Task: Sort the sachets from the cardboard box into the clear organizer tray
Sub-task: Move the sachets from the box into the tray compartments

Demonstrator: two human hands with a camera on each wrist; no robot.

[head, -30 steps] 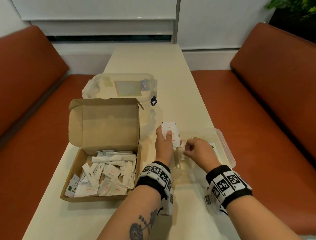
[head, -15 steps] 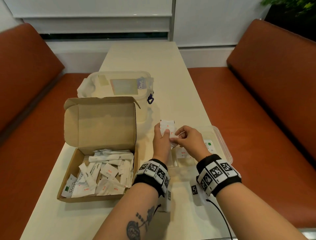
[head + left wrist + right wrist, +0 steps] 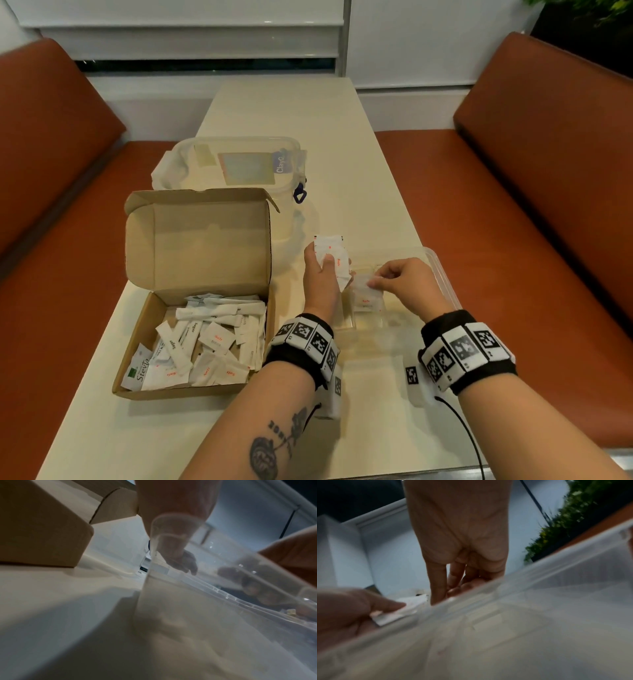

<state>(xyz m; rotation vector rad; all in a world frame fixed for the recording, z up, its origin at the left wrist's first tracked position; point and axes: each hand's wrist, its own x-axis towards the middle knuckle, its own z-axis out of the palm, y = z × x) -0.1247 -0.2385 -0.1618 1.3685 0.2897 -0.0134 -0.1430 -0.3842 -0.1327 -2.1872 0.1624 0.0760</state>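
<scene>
Left hand around flat paper sachets

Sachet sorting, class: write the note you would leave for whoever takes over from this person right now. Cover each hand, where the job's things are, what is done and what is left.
Left hand: grips a small stack of sachets beside the clear organizer tray.
Right hand: pinches one sachet low over a left compartment of the tray.
Cardboard box: open, left of the hands, with many sachets in it.
Done: a handful is out of the box. How much else lies in the tray I cannot tell.
Left: set this sachet down, place the stack one by one, then go on through the box.
</scene>
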